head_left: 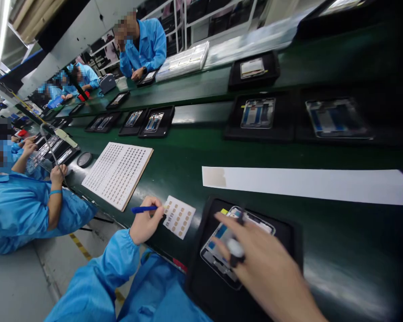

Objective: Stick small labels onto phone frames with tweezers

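Long green tabletop (188, 165) runs far left to right, factory line, workers in blue coats seated along both sides. Right edge dark, trays there hard to read. Near right: black tray (285, 232) holding phone frame (218, 250), partly hidden under blurred right hand (268, 268), fingers spread, grip unclear. Left hand (146, 221) closed around blue pen (144, 209), tip at small sticker sheet (178, 217).
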Demonstrator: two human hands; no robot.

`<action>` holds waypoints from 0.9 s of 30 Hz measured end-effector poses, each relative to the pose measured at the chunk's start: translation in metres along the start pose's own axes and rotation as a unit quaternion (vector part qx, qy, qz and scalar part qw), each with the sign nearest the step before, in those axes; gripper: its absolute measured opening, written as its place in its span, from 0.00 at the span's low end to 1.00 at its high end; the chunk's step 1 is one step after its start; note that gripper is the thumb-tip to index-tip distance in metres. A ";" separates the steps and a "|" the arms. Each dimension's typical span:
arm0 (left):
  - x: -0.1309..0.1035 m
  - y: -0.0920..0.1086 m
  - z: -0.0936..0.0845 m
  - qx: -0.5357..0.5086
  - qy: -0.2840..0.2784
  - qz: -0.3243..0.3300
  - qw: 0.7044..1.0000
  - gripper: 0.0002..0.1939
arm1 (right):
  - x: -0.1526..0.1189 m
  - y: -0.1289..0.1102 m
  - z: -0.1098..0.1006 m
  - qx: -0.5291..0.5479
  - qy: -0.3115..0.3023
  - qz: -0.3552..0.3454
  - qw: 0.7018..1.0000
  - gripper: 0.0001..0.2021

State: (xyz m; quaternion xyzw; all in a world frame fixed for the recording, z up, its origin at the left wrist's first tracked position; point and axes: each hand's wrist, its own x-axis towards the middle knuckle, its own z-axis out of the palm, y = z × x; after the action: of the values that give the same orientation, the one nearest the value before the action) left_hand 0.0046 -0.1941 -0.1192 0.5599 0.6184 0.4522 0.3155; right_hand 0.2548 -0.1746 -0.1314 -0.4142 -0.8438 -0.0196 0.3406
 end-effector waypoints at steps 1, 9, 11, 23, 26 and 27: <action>-0.001 -0.002 0.001 0.008 -0.018 -0.012 1.000 0.14 | 0.005 -0.012 0.007 0.011 -0.014 -0.025 1.000 0.17; -0.004 -0.008 0.001 0.170 -0.023 0.079 0.982 0.04 | 0.017 -0.034 0.065 0.042 -0.119 -0.030 0.992 0.25; -0.002 -0.009 -0.001 0.202 -0.039 0.093 0.974 0.04 | 0.016 -0.031 0.067 0.056 -0.124 -0.030 0.990 0.27; 0.005 0.001 -0.004 0.106 -0.038 0.044 0.993 0.03 | 0.018 -0.028 0.065 0.114 -0.169 -0.014 0.979 0.38; 0.009 0.011 -0.007 -0.042 0.027 -0.020 0.999 0.07 | 0.023 -0.025 0.060 0.149 -0.181 0.007 0.972 0.35; 0.010 0.015 -0.006 -0.076 0.034 -0.029 0.996 0.09 | 0.025 -0.024 0.056 0.178 -0.181 0.025 0.967 0.32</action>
State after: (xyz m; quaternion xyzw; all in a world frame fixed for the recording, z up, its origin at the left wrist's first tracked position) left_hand 0.0031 -0.1862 -0.1019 0.5000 0.6089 0.5075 0.3489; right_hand 0.1954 -0.1555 -0.1534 -0.3647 -0.8706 0.2149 0.2506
